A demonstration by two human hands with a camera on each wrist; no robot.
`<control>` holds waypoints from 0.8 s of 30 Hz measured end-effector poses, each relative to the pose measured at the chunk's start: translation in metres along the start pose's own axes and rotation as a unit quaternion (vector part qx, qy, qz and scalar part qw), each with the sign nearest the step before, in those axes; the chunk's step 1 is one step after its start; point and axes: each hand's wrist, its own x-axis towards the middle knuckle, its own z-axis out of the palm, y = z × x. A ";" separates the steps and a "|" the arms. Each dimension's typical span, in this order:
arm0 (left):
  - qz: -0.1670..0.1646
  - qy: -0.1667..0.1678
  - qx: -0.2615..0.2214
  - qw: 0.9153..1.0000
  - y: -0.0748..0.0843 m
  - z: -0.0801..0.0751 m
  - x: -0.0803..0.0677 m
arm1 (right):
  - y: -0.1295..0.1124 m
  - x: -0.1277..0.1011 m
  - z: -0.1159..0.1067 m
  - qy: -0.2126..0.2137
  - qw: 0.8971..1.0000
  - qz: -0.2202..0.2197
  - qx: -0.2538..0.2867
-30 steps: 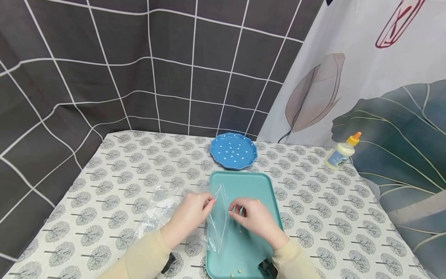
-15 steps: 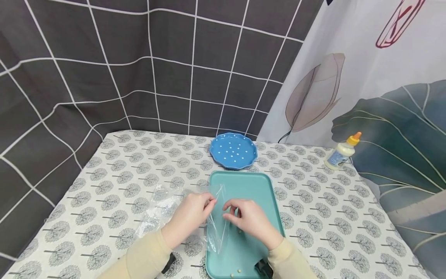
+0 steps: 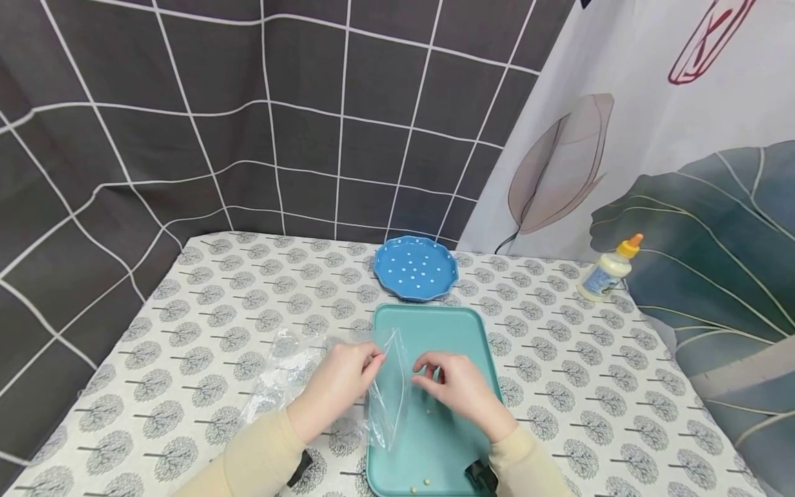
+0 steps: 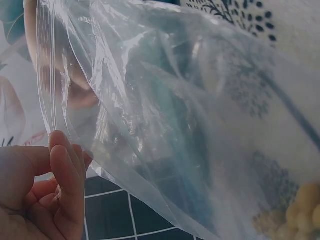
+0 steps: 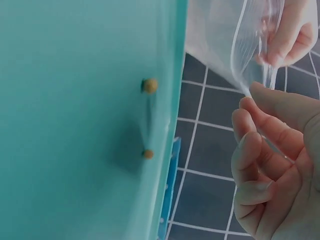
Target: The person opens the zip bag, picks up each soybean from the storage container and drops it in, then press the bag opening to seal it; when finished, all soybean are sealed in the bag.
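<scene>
My left hand (image 3: 373, 362) pinches the rim of a clear zip bag (image 3: 388, 404) that hangs over the left edge of a teal tray (image 3: 447, 323). In the left wrist view the left hand's fingers (image 4: 60, 170) grip the bag (image 4: 175, 120), and several yellowish beads (image 4: 305, 212) lie inside it. My right hand (image 3: 427, 373) hovers over the tray just right of the bag's mouth, fingers curled. In the right wrist view nothing shows in the right hand (image 5: 265, 165), and its top fingertip touches the bag's edge (image 5: 240, 45). Loose beads (image 5: 149, 85) lie on the tray (image 5: 75, 110).
A blue dotted plate (image 3: 416, 268) sits behind the tray. A glue bottle with an orange cap (image 3: 609, 273) stands at the back right. Crumpled clear plastic (image 3: 279, 373) lies on the patterned cloth left of my hands. Beads (image 3: 426, 481) rest near the tray's front edge.
My right hand moved left to the bag's mouth half a second ago and has drawn back to the right. The left hand and bag have stayed put.
</scene>
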 end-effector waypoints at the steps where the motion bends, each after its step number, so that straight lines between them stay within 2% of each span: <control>1: -0.001 0.000 -0.001 1.000 0.000 0.000 0.000 | 0.002 0.000 0.000 -0.001 1.000 0.005 -0.001; 13: -0.010 -0.002 -0.003 1.000 0.001 -0.001 0.000 | 0.020 -0.004 -0.002 0.003 0.997 0.060 -0.044; 24: -0.007 0.003 0.003 1.000 0.000 -0.001 0.000 | 0.027 -0.006 -0.001 -0.025 0.992 0.092 -0.082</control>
